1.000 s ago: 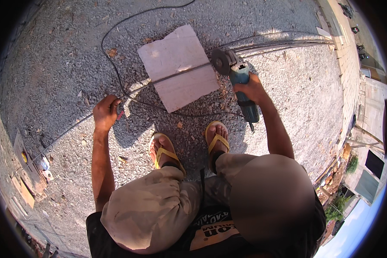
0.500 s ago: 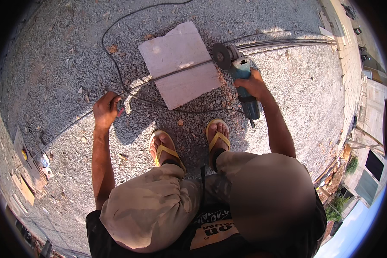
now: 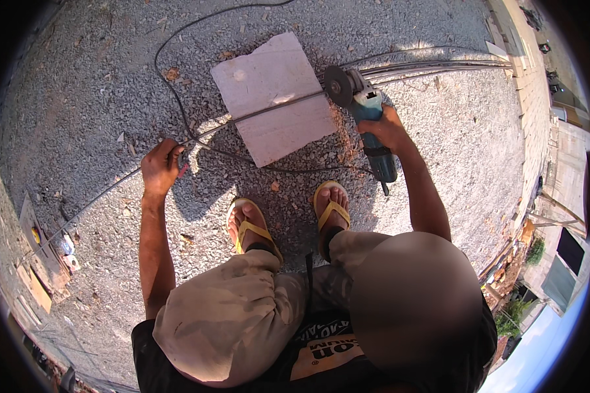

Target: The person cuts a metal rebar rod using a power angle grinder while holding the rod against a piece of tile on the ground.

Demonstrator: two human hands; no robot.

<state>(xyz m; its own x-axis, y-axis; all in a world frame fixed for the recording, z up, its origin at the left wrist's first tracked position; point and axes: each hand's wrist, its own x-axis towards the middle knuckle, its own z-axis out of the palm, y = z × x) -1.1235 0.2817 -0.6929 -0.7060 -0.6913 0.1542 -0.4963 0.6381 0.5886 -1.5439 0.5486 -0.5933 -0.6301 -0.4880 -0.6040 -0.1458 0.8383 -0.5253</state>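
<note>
My left hand (image 3: 160, 165) is closed around a long thin metal rod (image 3: 278, 105). The rod crosses a pale, broken-edged slab (image 3: 269, 72) lying on the gravel and stretches away to the lower left. Something small and reddish shows beside my left fingers, too small to name. My right hand (image 3: 384, 130) grips the teal body of an angle grinder (image 3: 378, 154), just off the slab's right side. Its dark round disc (image 3: 337, 86) sits at the rod near the slab's right edge. Whether disc and rod touch, I cannot tell.
A black power cord (image 3: 177, 98) loops over the gravel left of the slab and back to the grinder. More rods (image 3: 439, 67) lie to the right. My feet in yellow flip-flops (image 3: 255, 229) are close below the slab. Boards (image 3: 38, 281) lie at far left.
</note>
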